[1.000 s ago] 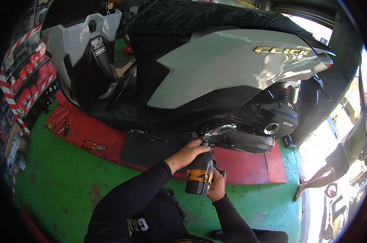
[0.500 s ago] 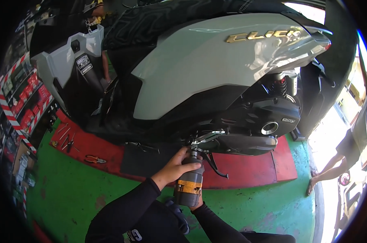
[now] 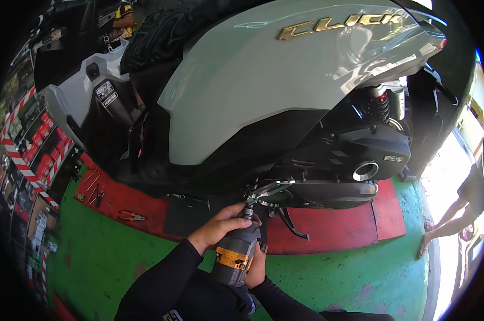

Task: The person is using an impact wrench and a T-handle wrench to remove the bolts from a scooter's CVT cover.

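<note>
In the lower middle is a dark grey cordless impact wrench [image 3: 234, 258] with an orange-yellow band. My left hand [image 3: 219, 229] wraps round the front of the wrench. Its socket end [image 3: 248, 213] points up at a silver footrest bracket [image 3: 273, 189] low on the scooter's side; whether it sits on a bolt I cannot tell. My right hand [image 3: 257, 267] holds the wrench from its right side, with the fingers partly hidden behind it. The scooter [image 3: 252, 107] has a grey-green side panel and a black engine cover [image 3: 338, 163]. A black stand leg [image 3: 294, 226] slants down beside the wrench.
The scooter stands on a red platform [image 3: 327, 235] above a green floor [image 3: 161, 257]. Orange-handled pliers [image 3: 131, 215] and several hand tools [image 3: 96, 192] lie at its left. Stocked shelves [image 3: 39, 139] line the left side. A person's bare leg [image 3: 445, 227] shows at the right.
My view has shifted, and the scooter appears slightly larger. The wrench has moved a little down and left in view, still in both hands, and more of my right hand shows.
</note>
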The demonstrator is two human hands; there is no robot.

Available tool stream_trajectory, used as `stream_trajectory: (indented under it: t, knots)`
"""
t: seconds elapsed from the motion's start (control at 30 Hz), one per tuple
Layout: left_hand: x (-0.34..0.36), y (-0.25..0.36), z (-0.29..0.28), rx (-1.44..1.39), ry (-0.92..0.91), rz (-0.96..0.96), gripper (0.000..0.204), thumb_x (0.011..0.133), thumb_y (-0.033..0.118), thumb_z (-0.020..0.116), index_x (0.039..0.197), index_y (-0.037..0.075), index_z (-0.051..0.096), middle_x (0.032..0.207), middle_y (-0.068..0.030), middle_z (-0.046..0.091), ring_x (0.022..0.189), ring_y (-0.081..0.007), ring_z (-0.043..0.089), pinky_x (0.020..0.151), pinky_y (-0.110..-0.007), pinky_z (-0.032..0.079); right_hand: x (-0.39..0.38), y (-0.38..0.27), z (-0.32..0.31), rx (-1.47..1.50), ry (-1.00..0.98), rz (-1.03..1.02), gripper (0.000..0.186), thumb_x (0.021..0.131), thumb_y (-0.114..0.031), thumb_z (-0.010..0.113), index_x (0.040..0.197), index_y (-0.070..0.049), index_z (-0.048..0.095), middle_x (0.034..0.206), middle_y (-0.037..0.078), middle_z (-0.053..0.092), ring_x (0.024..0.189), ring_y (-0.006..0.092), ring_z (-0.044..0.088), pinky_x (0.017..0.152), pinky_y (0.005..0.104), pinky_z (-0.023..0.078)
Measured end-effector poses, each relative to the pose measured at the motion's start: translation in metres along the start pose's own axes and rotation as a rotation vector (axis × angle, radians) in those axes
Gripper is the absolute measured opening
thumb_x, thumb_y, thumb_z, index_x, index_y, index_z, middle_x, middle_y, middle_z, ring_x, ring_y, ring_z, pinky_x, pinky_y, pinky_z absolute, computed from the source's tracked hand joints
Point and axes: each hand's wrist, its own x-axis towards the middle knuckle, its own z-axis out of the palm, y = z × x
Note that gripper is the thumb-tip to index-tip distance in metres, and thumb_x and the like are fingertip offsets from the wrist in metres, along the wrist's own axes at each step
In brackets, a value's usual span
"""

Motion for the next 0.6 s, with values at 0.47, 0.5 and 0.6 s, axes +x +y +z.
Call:
stream_trajectory:
  t: [0.47,0.5,0.6]
  knots:
    - [-0.002,-0.001,0.002,0.067,0.105,-0.043,0.025,0.091,0.014,0.049,0.110,0.001,0.060,0.103,-0.0093,0.065,0.094,-0.0152,0.057,0.086,-0.027,0.044,-0.003,0.038,-0.005,0.355,-0.156,0.323,0.056,0.076,-0.011,0.071,0.126,0.000,0.048,0.108,0.014,0.066,0.086,0.0294,0.065,0.077,0.0365,0.052]
    - [-0.007,-0.003,0.000,0.004,0.122,-0.043,0.024,0.092,0.015,0.049,0.109,0.001,0.060,0.102,-0.0091,0.065,0.093,-0.0149,0.058,0.085,-0.027,0.045,0.000,0.030,-0.008,0.243,-0.165,0.263,0.056,0.076,-0.011,0.071,0.126,0.000,0.049,0.108,0.014,0.066,0.086,0.0293,0.065,0.077,0.0366,0.052]
    - [-0.014,-0.014,-0.003,-0.158,0.155,-0.028,0.023,0.093,0.015,0.049,0.106,0.002,0.061,0.100,-0.0087,0.066,0.091,-0.0143,0.058,0.083,-0.028,0.046,-0.003,0.035,-0.014,-0.038,-0.138,0.048,0.058,0.073,-0.012,0.072,0.124,0.000,0.049,0.105,0.015,0.066,0.083,0.0317,0.065,0.073,0.0379,0.052]
